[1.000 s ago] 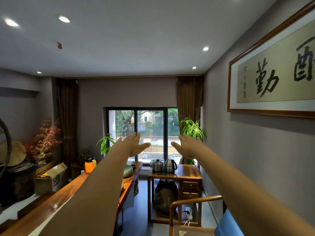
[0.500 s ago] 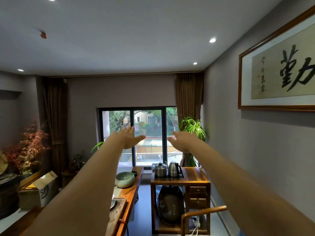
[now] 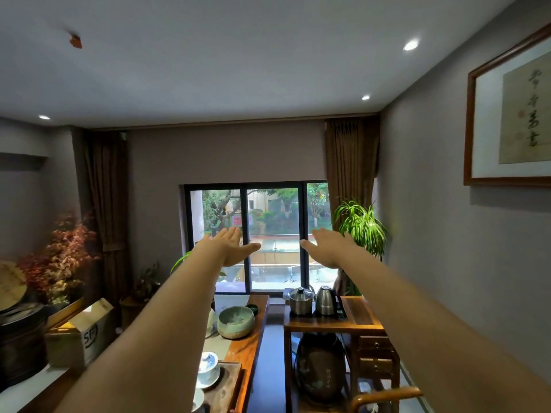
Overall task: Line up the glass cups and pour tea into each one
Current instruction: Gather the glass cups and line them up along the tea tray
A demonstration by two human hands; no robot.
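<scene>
Both my arms are stretched straight out in front of me at window height. My left hand (image 3: 231,244) and my right hand (image 3: 326,247) are flat with straight fingers, and neither holds anything. Low at the bottom, a blue-and-white lidded tea bowl (image 3: 207,367) stands on a wooden tea tray (image 3: 226,386) on the long wooden table (image 3: 253,332). My left forearm hides much of that table. No glass cups show in the head view.
A green ceramic bowl (image 3: 236,321) sits farther along the table. To the right, a side table (image 3: 362,315) carries a steel pot (image 3: 301,301) and a steel kettle (image 3: 326,300). A chair back (image 3: 387,396) curves at the bottom right. A cardboard box (image 3: 80,330) is at left.
The view has swung to the right and tipped down a little, bringing the tea tray and lidded bowl into sight. Both hands stay outstretched and flat, now slightly farther apart.
</scene>
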